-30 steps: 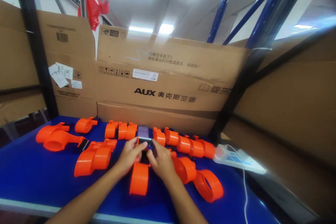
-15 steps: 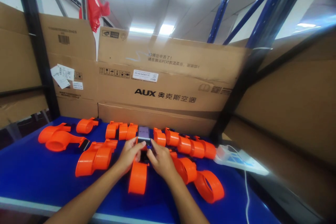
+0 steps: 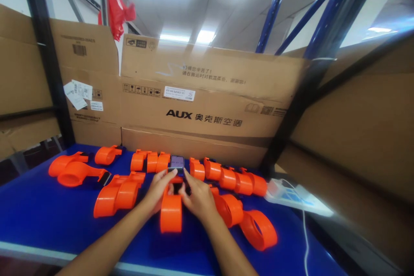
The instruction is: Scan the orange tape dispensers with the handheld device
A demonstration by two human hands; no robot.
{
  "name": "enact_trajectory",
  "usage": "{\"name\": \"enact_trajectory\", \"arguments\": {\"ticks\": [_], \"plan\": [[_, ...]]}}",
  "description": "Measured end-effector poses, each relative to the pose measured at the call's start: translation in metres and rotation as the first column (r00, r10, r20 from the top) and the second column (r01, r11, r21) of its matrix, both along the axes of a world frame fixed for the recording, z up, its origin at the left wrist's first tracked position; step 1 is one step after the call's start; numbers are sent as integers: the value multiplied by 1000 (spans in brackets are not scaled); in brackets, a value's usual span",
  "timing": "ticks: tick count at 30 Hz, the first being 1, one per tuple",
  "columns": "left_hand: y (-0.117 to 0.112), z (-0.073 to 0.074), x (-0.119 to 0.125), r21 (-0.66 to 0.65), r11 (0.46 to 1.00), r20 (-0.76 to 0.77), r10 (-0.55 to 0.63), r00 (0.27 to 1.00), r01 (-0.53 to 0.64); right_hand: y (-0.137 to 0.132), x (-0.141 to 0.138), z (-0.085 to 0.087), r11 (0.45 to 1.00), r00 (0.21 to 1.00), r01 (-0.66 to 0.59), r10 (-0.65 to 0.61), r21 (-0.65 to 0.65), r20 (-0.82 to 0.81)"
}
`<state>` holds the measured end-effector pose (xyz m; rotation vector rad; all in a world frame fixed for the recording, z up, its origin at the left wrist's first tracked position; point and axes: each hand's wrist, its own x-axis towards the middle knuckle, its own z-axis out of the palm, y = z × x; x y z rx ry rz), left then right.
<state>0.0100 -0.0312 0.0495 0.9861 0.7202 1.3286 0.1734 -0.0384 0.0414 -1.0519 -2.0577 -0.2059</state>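
My left hand [image 3: 158, 192] and my right hand [image 3: 198, 198] meet over an orange plastic cuff-shaped holder [image 3: 171, 213] lying on the blue table [image 3: 48, 215]. A phone [image 3: 177, 163] with a lit screen sits at the holder's far end. Both hands have fingers curled and pinch the phone's near edge and the holder's black mount, left from the left side, right from the right. The fingertips hide the joint between phone and holder.
Several more orange holders lie around: two large ones [image 3: 76, 171] at left, a pair [image 3: 116, 194] beside my left hand, a row [image 3: 226, 177] at the back, rings [image 3: 258, 229] at right. A white power strip [image 3: 297, 198] lies right. Cardboard boxes [image 3: 207, 108] wall the back.
The orange holder under my hands has slid a little away from me, and both hands shifted slightly forward with it. The view rose a touch.
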Motion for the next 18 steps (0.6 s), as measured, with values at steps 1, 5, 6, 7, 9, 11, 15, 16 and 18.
{"name": "enact_trajectory", "arguments": {"ticks": [1,5,6,7,9,11,15,16,18], "plan": [[0,0,1,-6,1000,5,-6,1000,6,0,-1,-1,1000,1000,18,-18,13,9],[-1,-1,1,-23,999,12,-23,1000,23,-3,-7,-3,995,995,88,-89,38,34],[-1,-1,1,-29,999,12,-22,1000,22,-4,-8,-3,995,995,92,-93,38,45],[-1,-1,0,-35,999,11,-21,1000,21,-4,-8,-3,995,994,93,-96,40,55],[-1,0,0,-51,998,6,-19,1000,19,-4,-9,-3,995,993,92,-96,50,75],[-1,0,-1,-68,998,3,-14,1000,15,-3,-8,-3,994,991,94,-99,63,88],[-1,-1,0,-80,997,6,-5,1000,5,-1,-7,-3,995,989,89,-94,56,112],[-1,-1,0,-81,997,5,-6,1000,6,-1,-6,-3,995,989,86,-91,49,117],[0,-2,0,-88,996,9,-8,1000,9,-2,-6,-3,996,989,84,-88,42,120]]}}
